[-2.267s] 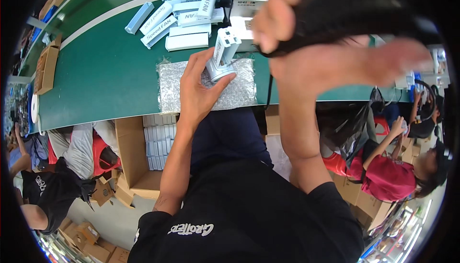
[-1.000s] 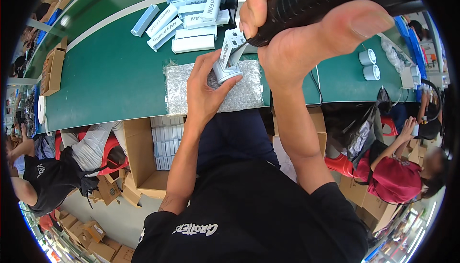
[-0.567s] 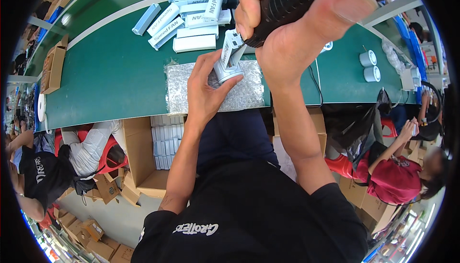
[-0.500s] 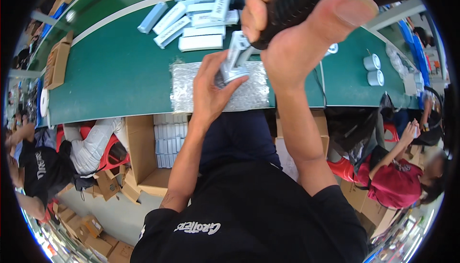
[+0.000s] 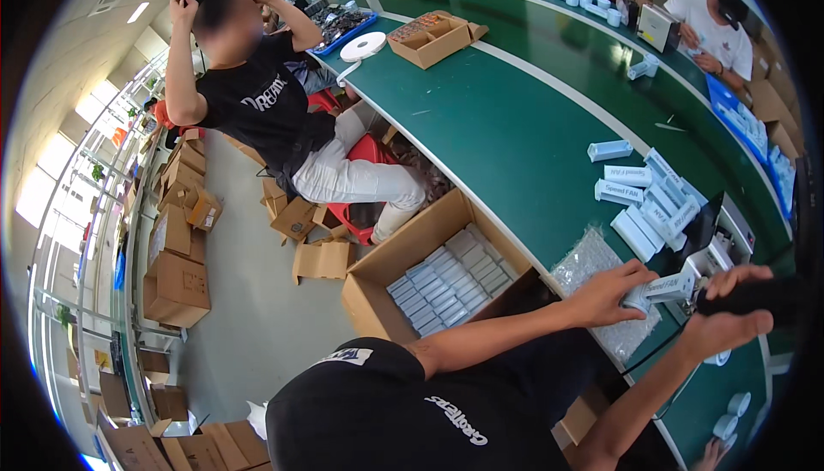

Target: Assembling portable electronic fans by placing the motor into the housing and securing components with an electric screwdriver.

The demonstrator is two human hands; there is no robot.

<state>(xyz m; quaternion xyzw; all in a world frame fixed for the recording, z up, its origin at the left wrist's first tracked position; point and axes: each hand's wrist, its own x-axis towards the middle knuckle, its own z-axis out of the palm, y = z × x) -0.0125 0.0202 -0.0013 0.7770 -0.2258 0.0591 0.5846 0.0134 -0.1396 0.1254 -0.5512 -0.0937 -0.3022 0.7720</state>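
Green workbench (image 5: 481, 128) swept across the upper right of the frame. At lower right, the left hand (image 5: 614, 295) pinched a fan casing (image 5: 672, 287) between thumb and fingers, near bubble wrap (image 5: 590, 255): pale blue, dark lettering along its slim body, rounded end in the grip. The right hand (image 5: 725, 325) curled around a black handheld tool (image 5: 751, 297) near the other end.
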